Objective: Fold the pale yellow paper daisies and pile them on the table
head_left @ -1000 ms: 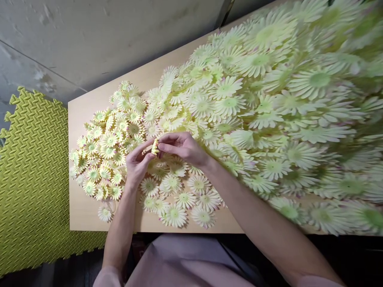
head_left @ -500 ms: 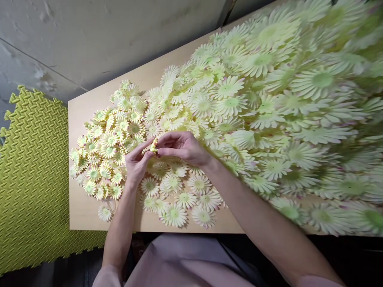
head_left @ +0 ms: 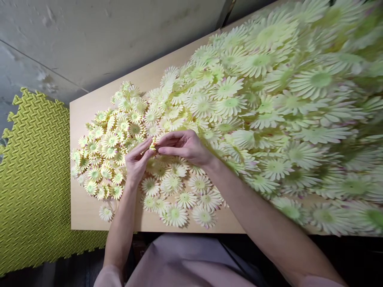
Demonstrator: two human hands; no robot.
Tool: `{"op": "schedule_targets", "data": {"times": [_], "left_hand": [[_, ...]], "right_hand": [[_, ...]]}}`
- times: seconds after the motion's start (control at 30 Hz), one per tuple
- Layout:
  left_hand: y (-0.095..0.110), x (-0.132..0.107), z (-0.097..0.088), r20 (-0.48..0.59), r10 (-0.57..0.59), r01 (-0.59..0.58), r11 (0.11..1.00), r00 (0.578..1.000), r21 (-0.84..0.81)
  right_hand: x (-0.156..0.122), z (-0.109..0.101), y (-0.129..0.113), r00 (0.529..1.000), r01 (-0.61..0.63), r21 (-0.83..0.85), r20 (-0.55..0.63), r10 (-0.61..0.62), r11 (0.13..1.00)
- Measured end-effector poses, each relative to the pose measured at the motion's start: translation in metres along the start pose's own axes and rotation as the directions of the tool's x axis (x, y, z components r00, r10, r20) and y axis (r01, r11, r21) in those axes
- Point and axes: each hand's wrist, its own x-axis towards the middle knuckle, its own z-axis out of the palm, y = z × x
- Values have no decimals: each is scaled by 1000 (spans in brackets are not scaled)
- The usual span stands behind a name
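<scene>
My left hand (head_left: 136,161) and my right hand (head_left: 182,146) meet above a wooden table (head_left: 86,107), fingertips pinched together on one small pale yellow daisy-shaped flower piece (head_left: 153,144). Both hands are closed on it from opposite sides. Under and around them lie several loose flower pieces of the same kind (head_left: 176,187). To the left is a spread of smaller flower pieces (head_left: 107,139).
A large heap of bigger yellow-green flower pieces (head_left: 284,99) covers the right half of the table and looms close to the camera. A green foam floor mat (head_left: 32,179) lies to the left of the table. Grey concrete floor (head_left: 104,36) shows beyond.
Both hands have shifted slightly upward with the small flower piece still pinched between them. The view moved a little; nothing else has changed.
</scene>
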Motion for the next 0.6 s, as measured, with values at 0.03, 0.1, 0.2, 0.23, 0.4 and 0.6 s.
{"op": "schedule_targets", "data": {"times": [0.03,0.1,0.2,0.23,0.4,0.6], "left_hand": [[0,0,0,-2,-2,2,1000,1000,3],[-1,1,0,-5,-14,14,1000,1000,10],[-2,1,0,-14,-15,15,1000,1000,11],[-2,1,0,-15,-13,14,1000,1000,12],[0,0,0,-22,-28,28,999,999,33],[-1,0,1,-30,-40,40,999,999,6]], "right_hand": [[0,0,0,1000,2,-4,-2,-3,1000],[0,0,-1,1000,-1,-9,-2,1,1000],[0,1,-2,1000,-19,-5,-8,19,1000],[0,2,-3,1000,-23,-5,-12,23,1000],[2,3,-2,1000,-21,-10,-22,21,1000],[2,2,-1,1000,3,-17,-17,-4,1000]]}}
